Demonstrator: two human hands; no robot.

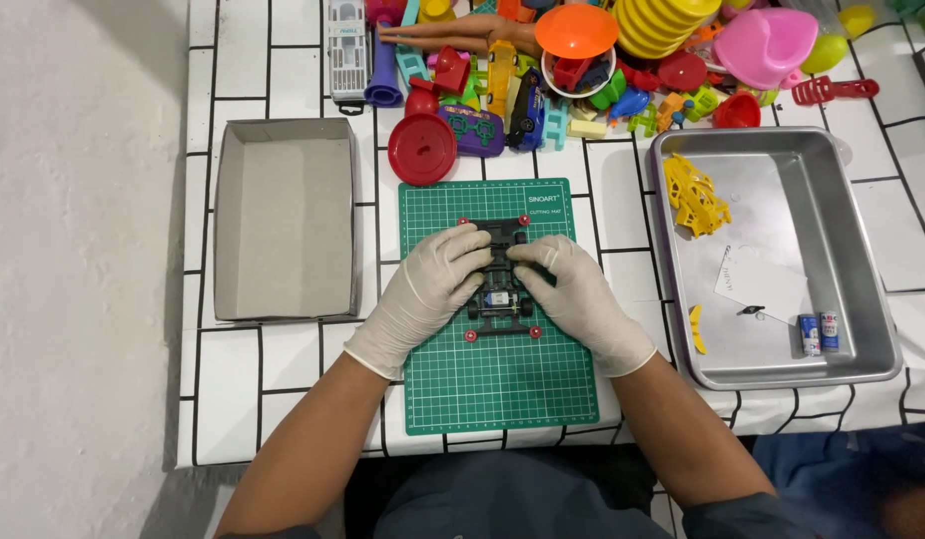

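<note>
A small black toy car chassis (500, 287) with red rollers at its corners lies on a green cutting mat (497, 384). My left hand (430, 287), in a white glove, grips its left side. My right hand (574, 294), also gloved, grips its right side, fingers curled over the middle. Both hands cover much of the chassis.
A grey empty cardboard box (283, 220) sits to the left. A metal tray (782, 250) on the right holds a yellow car body shell (694, 195), a white paper, two small batteries (819, 332) and a yellow piece. A heap of colourful plastic toys (582, 60) fills the back.
</note>
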